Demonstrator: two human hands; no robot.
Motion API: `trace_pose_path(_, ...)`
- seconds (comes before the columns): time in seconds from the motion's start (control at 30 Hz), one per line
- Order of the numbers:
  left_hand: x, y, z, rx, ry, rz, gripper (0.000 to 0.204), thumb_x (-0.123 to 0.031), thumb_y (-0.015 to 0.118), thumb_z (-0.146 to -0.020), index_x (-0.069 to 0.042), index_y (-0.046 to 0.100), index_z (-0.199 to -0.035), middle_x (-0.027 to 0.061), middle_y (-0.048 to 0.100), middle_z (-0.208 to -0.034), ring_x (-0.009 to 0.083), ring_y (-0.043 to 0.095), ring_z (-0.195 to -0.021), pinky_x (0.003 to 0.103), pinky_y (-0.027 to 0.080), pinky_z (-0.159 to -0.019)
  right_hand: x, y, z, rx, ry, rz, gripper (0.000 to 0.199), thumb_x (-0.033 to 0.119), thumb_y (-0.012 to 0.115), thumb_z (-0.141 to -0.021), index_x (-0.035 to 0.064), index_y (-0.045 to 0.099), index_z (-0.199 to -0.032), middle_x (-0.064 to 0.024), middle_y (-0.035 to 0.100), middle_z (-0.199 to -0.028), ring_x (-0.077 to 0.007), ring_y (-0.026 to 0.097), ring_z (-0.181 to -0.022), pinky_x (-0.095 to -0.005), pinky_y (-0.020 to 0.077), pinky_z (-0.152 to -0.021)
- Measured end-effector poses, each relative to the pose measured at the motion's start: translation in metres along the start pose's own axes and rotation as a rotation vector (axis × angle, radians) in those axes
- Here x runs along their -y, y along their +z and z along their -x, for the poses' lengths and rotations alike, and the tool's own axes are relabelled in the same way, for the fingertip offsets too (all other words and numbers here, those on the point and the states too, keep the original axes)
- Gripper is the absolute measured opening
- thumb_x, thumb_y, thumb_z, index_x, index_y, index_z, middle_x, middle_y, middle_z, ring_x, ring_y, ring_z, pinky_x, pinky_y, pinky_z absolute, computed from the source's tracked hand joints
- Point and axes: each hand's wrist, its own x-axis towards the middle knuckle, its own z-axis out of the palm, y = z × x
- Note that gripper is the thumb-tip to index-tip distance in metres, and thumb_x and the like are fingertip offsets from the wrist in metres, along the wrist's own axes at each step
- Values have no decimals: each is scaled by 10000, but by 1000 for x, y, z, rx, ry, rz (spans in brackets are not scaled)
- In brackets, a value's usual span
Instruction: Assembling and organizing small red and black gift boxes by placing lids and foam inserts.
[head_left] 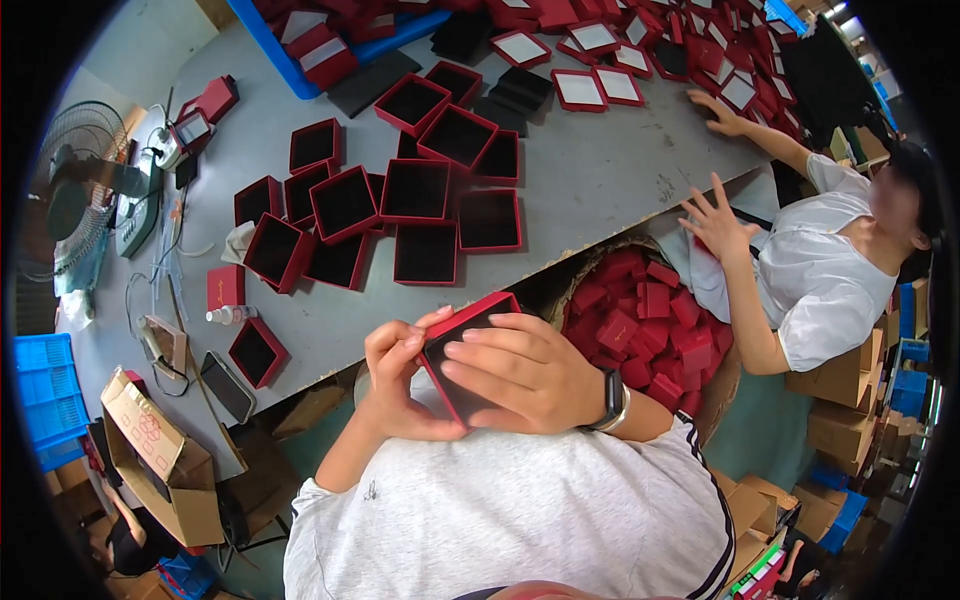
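A pale grey shirt (500, 510) filled the nearest part of the view, and in front of it the two hands were at a shallow red box (470, 318) with a dark inside, tilted above the near edge of the surface (590, 160). The left hand (395, 375) pinched the box along its left side, fingertips at the upper corner and thumb toward the lower one. The right hand (535, 370), a dark watch (613, 398) on its wrist, lay across the dark inside with its fingers side by side; whether it gripped, one could not tell. To the right, below the surface's edge, stood a big container of small red boxes (650, 335). On the left of the surface lay a phone (228, 387), with a lone red tray (258, 352) beside it and a small bottle (231, 314) just beyond. Farther in, a cluster of red trays (415, 190) with black insides sat near the middle, some resting on others. At the right a co-worker (830, 240) in a white top had both hands up, fingers spread. A fan (80, 185) stood at the far left, and a heap of red and white boxes (660, 40) covered the far end
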Motion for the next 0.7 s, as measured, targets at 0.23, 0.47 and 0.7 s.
trace_pose_path(0.23,-3,-4,3,31,-5,-22,1099,-224,926,-554,-57,272,-1421,128,274,-1250,440,464,-1257,600,423,-1037,1,4,-4,87,4,26,529,367,673,-832,59,592,-1255,-72,578,-1265,-219,513,-1214,-413,389,-1057)
trace_pose_path(0.47,-6,-3,-2,-57,7,-52,1099,-214,913,-560,-39,262,-1427,131,277,-1249,377,499,-1197,596,439,-1031,-2,1,13,-5,-63,58,485,338,688,-839,77,610,-1240,-57,588,-1250,-213,560,-1149,-411,402,-1045)
trace_pose_path(0.7,-3,-5,0,-31,0,44,1123,-268,927,-556,-37,264,-1432,142,280,-1254,395,469,-1238,605,424,-1042,0,-1,12,8,-65,67,564,447,655,-838,130,581,-1299,-68,533,-1371,-203,489,-1287,-441,342,-1106)
